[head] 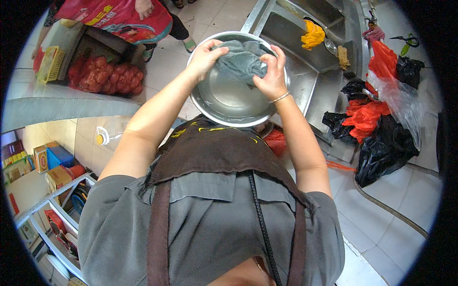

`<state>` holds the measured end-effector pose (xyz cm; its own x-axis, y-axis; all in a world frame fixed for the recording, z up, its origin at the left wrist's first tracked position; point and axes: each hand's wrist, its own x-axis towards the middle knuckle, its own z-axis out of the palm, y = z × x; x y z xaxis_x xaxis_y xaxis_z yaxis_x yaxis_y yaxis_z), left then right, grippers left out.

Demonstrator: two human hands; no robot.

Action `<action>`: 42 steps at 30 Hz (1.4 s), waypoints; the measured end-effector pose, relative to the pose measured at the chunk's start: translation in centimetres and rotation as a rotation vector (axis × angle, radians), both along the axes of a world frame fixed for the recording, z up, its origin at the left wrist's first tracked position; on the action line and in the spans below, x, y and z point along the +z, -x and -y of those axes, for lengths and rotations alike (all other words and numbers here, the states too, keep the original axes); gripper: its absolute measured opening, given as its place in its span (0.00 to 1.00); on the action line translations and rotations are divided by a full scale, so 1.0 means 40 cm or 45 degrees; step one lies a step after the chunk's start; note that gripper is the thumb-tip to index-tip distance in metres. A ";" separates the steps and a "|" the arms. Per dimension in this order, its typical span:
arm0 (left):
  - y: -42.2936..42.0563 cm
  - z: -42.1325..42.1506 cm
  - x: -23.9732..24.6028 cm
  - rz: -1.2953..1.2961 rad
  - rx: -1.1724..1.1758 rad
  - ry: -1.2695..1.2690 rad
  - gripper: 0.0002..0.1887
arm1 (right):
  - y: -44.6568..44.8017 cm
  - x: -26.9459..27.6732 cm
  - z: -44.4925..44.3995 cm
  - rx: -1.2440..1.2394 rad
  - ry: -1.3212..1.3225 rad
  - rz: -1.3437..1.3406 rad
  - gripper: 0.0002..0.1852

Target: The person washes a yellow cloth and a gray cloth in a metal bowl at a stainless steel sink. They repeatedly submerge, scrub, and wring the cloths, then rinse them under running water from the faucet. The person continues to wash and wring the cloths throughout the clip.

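Both my hands grip a wet grey-green cloth [238, 59] over a round stainless steel basin [232, 96]. My left hand [207, 57] has the cloth's left end between thumb and fingers. At the right end, my right hand [272, 73] is curled around the bunched cloth, a bracelet on its wrist. Clear water seems to lie in the basin, below the cloth. The basin sits in front of my brown apron [214, 150], its right side against the steel sink [297, 78]. What supports its underside is hidden.
A yellow cloth [313, 34] and a sponge [343, 57] lie at the sink. Black plastic bags [388, 150] and red bags [368, 119] hang at right, near scissors [406, 40]. Red mesh sacks [103, 75] stand at left, beside another person in a red apron [118, 18].
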<state>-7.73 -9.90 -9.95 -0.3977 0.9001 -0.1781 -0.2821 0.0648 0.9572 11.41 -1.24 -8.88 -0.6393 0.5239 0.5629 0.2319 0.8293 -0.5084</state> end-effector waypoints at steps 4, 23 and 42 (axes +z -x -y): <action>0.055 0.023 -0.032 -0.208 -0.006 -0.039 0.10 | -0.064 -0.027 -0.005 0.075 -0.011 0.464 0.33; -0.047 -0.051 -0.030 0.668 -0.301 0.712 0.41 | 0.109 -0.067 0.081 -0.099 0.254 0.474 0.09; -0.123 -0.089 0.018 0.705 -0.186 0.395 0.08 | 0.116 -0.020 -0.008 -0.524 0.117 0.013 0.07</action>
<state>-2.82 -6.33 -9.24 -0.0498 0.8117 -0.5820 -0.6956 0.3900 0.6034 6.77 -0.90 -9.69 -0.3715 0.7845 0.4966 0.5399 0.6177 -0.5718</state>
